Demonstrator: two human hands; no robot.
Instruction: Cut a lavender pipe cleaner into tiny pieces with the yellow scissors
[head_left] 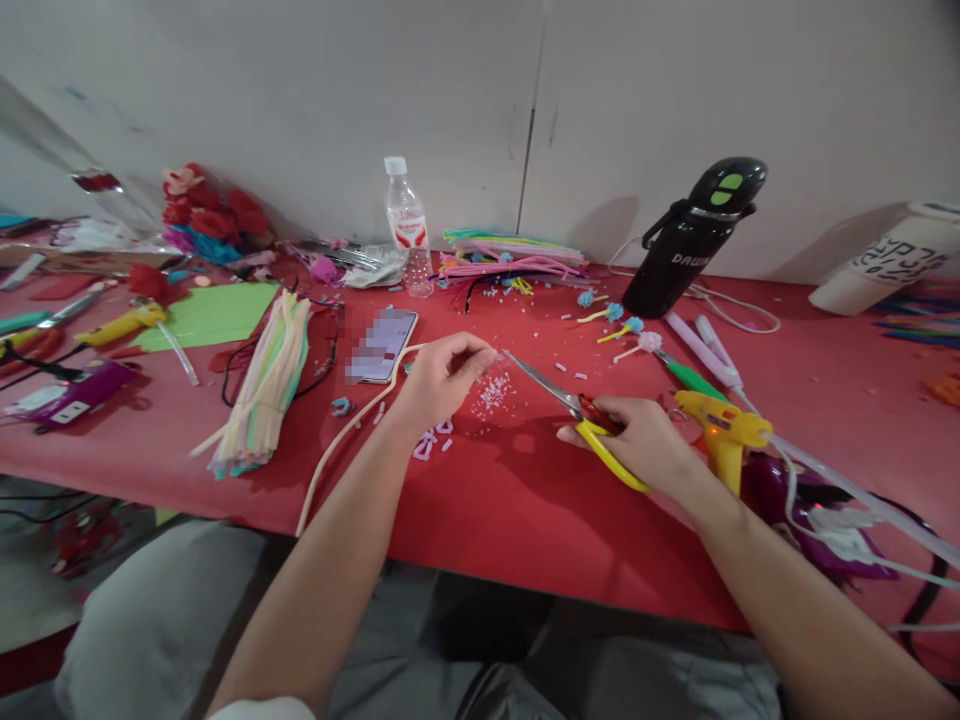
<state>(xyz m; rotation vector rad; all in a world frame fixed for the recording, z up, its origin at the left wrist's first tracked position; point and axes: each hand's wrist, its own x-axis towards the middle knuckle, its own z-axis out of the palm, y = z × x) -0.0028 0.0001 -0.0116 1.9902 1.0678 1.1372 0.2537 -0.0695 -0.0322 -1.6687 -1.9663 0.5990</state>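
My left hand is closed in a pinch over the red table, with a small lilac pipe cleaner piece just showing at the fingertips. Scissors with yellow and red handles are in my right hand; their tips point toward my left fingertips. Beneath lie lilac clippings in a loose scatter. Bent and short lilac pieces rest near my left wrist. A long cream pipe cleaner runs along my left forearm and passes partly behind the hand.
A phone and a bundle of pastel pipe cleaners lie at left. Farther back stand a plastic bottle and a black flask. Small blue and pink flowers lie near the flask. A yellow glue gun is beside my right forearm.
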